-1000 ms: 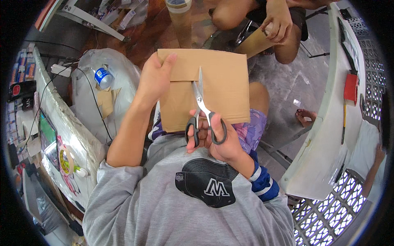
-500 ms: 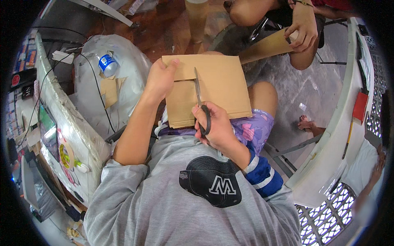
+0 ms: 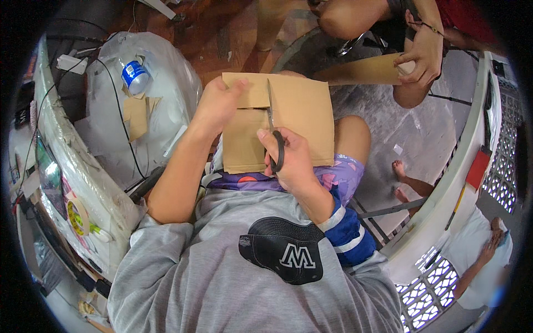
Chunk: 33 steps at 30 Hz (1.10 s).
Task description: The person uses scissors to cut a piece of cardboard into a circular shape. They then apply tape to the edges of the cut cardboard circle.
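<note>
A brown cardboard sheet (image 3: pixel 302 119) lies across my lap. My left hand (image 3: pixel 219 102) grips its upper left corner, thumb on top. My right hand (image 3: pixel 288 158) is closed in the black handles of a pair of scissors (image 3: pixel 272 125). The blades point away from me into a cut that runs up the sheet's middle. A narrower left flap of cardboard (image 3: pixel 244 141) sits beside the cut.
A plastic-covered surface (image 3: pixel 111 127) at my left holds cardboard scraps (image 3: pixel 136 114) and a blue-labelled can (image 3: pixel 135 76). Across from me another person's hand (image 3: pixel 425 53) holds a cardboard strip (image 3: pixel 363 71). A white table edge (image 3: pixel 461 166) curves along the right. Bare feet (image 3: pixel 400 180) stand on the floor.
The scissors' blades have closed and advanced farther up the sheet, lengthening the cut. My left hand stays on the upper left corner. The view has shifted slightly.
</note>
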Each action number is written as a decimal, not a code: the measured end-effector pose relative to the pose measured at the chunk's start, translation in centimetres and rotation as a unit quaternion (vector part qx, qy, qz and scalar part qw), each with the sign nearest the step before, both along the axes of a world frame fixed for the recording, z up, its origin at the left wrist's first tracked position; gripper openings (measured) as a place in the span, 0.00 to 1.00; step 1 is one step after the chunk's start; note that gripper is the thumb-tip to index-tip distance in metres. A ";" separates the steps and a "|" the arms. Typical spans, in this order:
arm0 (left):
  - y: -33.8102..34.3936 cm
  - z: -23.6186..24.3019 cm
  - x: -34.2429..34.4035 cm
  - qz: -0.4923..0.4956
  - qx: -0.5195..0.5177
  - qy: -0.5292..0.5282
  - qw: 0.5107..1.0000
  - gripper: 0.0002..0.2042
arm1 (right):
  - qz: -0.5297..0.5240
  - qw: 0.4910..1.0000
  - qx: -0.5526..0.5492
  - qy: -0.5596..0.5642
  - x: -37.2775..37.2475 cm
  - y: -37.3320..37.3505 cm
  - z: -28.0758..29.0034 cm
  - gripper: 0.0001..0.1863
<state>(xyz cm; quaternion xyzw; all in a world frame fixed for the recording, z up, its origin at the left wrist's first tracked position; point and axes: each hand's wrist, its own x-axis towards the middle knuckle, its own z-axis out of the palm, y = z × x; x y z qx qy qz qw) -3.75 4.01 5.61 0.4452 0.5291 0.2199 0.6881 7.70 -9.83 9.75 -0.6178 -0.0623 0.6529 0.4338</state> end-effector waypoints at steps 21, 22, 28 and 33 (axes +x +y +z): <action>1.0 1.0 -1.3 -0.106 -0.061 0.039 0.992 0.14 | 0.019 0.998 -0.029 0.052 2.6 2.9 0.3 0.27; 0.9 0.9 -1.3 -0.101 -0.060 0.023 0.993 0.14 | 0.013 0.998 -0.022 0.066 2.9 3.0 -0.1 0.28; -0.7 0.8 -3.3 0.008 -0.107 -0.039 0.993 0.16 | 0.043 0.997 0.060 0.006 2.5 2.0 -2.2 0.28; -2.3 3.1 -5.4 -0.133 -0.063 -0.014 0.989 0.12 | 0.024 0.991 0.096 0.091 3.2 1.6 -2.5 0.24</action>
